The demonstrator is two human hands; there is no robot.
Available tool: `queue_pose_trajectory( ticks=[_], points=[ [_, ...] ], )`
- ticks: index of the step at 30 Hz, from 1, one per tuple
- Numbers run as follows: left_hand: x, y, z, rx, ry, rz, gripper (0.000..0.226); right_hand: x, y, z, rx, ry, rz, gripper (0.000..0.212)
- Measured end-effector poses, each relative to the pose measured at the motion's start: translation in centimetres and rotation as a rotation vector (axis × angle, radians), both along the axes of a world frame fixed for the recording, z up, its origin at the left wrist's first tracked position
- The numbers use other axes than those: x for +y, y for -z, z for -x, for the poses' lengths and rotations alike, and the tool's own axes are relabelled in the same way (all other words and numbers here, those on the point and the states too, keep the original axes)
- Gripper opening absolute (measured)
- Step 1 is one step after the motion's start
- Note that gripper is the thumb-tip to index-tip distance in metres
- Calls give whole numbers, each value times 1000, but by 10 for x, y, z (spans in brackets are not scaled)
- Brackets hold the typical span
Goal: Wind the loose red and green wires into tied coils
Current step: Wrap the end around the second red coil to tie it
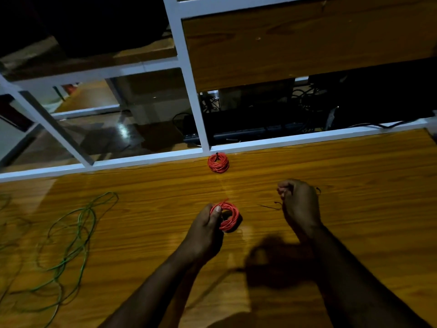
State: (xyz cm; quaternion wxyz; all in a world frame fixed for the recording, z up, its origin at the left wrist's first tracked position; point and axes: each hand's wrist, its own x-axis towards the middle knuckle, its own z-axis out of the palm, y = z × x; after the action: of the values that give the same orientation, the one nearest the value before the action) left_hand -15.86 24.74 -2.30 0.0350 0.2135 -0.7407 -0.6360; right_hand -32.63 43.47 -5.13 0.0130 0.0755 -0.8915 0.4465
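Observation:
My left hand [208, 223] pinches a wound red wire coil [229, 217] just above the wooden table, thumb on its left rim. To the right, my right hand [298, 204] is closed over a thin dark tie [272, 206]; one end trails out toward the coil and another end sticks out past the knuckles. A second red coil [218, 163], bound with a dark tie at its top, lies at the table's far edge. Loose green wire [78, 235] sprawls in loops over the left part of the table.
The wooden table [354, 185] ends at a white metal frame [283, 141] along its far edge. Beyond it sit dark equipment and cables [260, 119] lower down. A wooden panel [295, 43] stands behind, top right.

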Motion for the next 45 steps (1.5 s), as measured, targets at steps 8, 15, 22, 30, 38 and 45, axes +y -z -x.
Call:
queue_pose_trajectory(
  ticks=[8, 15, 22, 30, 38, 45],
  points=[
    [4, 6, 3, 25, 9, 68, 14, -2, 7, -9, 71, -74, -390, 9],
    [-9, 7, -1, 39, 40, 180, 7, -7, -4, -26, 81, -108, -449, 20],
    [-23, -6, -13, 138, -40, 187, 46, -46, -80, -85, 34, -188, 72, 6],
    [-49, -13, -25, 179, -99, 241, 28, -77, -101, -142, 28, -297, 37, 7],
    [-86, -23, -43, 289, -100, 497, 26, -124, -106, -172, 117, -216, -117, 3],
    [-106, -21, -60, 336, -30, 557, 23, -165, -103, -189, 172, -147, -102, 2]
  ],
)
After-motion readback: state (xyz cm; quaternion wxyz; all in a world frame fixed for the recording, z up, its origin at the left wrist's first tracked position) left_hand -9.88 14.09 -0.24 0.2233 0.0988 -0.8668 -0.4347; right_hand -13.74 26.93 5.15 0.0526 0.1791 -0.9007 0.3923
